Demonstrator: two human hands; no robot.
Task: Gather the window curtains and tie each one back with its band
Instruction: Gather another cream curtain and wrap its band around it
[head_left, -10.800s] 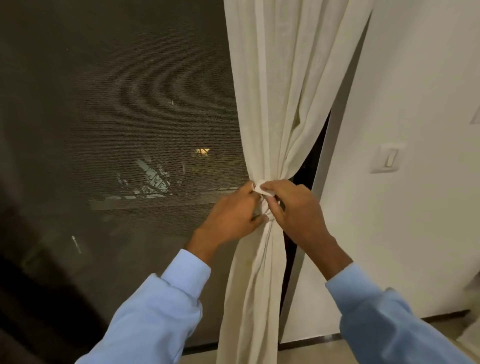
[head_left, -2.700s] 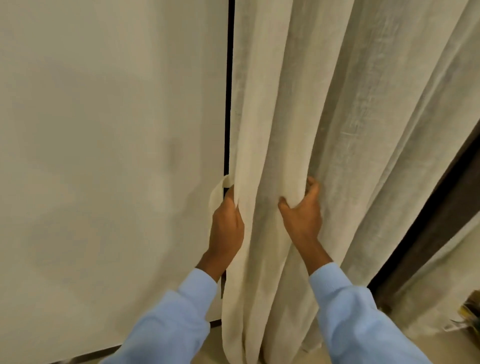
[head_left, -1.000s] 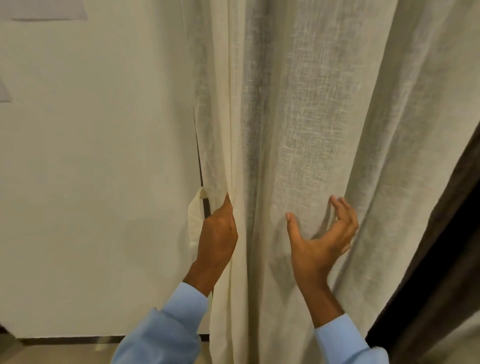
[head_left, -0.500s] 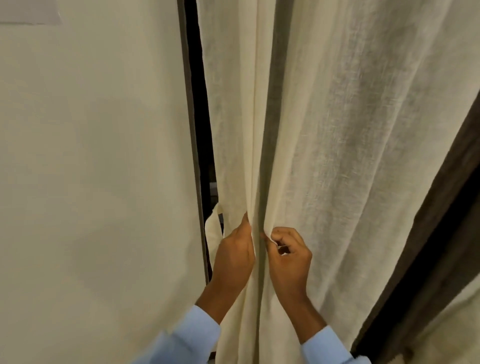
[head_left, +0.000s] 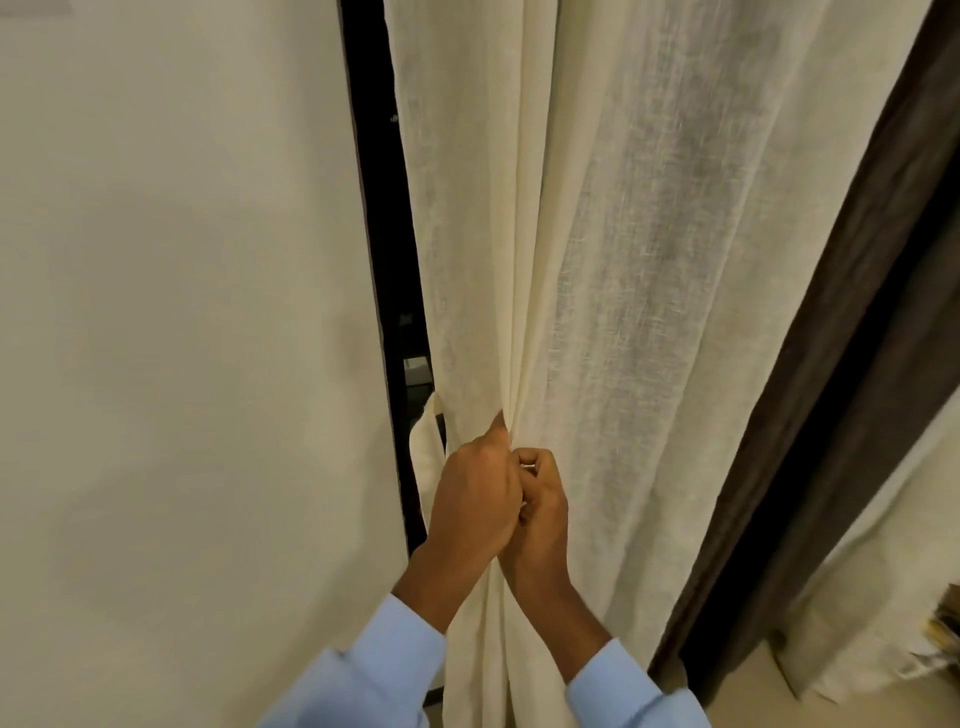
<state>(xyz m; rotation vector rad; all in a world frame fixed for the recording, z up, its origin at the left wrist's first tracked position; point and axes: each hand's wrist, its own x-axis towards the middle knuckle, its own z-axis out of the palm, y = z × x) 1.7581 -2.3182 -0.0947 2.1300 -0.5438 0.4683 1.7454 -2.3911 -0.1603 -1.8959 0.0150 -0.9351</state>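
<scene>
Left hand (head_left: 475, 499) and right hand (head_left: 543, 512) both clenched on gathered curtain (head_left: 613, 270), touching; band (head_left: 425, 452) hangs just left

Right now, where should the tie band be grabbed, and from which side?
Probably the band at its free loop, from the left: it hangs clear off the curtain edge, while the left hand and right hand hold the gathered folds beside it.

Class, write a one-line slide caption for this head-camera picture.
Left hand and right hand pinch the gathered cream curtain together, its band looping out beside the wall.
</scene>
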